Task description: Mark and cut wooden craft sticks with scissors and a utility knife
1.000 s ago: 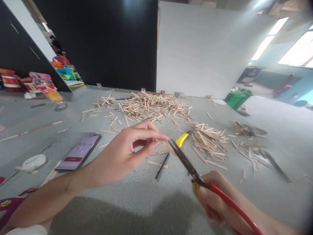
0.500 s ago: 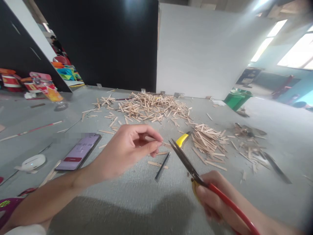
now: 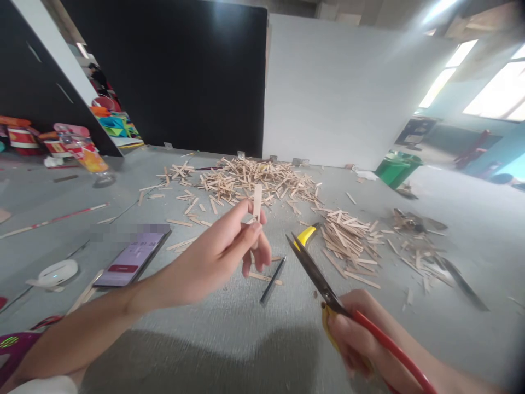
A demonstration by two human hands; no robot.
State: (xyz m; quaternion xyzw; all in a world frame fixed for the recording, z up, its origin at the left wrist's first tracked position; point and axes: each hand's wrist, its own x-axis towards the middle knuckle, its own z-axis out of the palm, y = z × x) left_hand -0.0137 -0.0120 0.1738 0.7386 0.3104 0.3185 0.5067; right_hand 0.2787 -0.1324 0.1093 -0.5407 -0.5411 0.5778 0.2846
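Note:
Between the thumb and fingers of my left hand point(image 3: 217, 249) a short wooden stick point(image 3: 257, 201) points upward. My right hand point(image 3: 365, 328) grips red-handled scissors point(image 3: 315, 271), their dark blades almost together and aimed up and to the left, apart from the stick. Below my left hand a dark pen point(image 3: 273, 280) lies across a wooden stick on the grey table. Just beyond the scissors' tips is a yellow-handled cutter point(image 3: 305, 235). To its right sits a pile of wooden sticks point(image 3: 346, 238).
A wide heap of cut sticks point(image 3: 254, 178) spreads before the black and white panels. At left are a phone point(image 3: 131, 257), a white mouse-shaped device point(image 3: 58, 272) and a plastic bottle point(image 3: 92, 158). A loose blade point(image 3: 463, 282) and scraps lie at right, near a green bin point(image 3: 397, 168).
My left hand has turned the stick upright, so it now shows plainly above the fingertips. My right hand and the scissors have barely moved.

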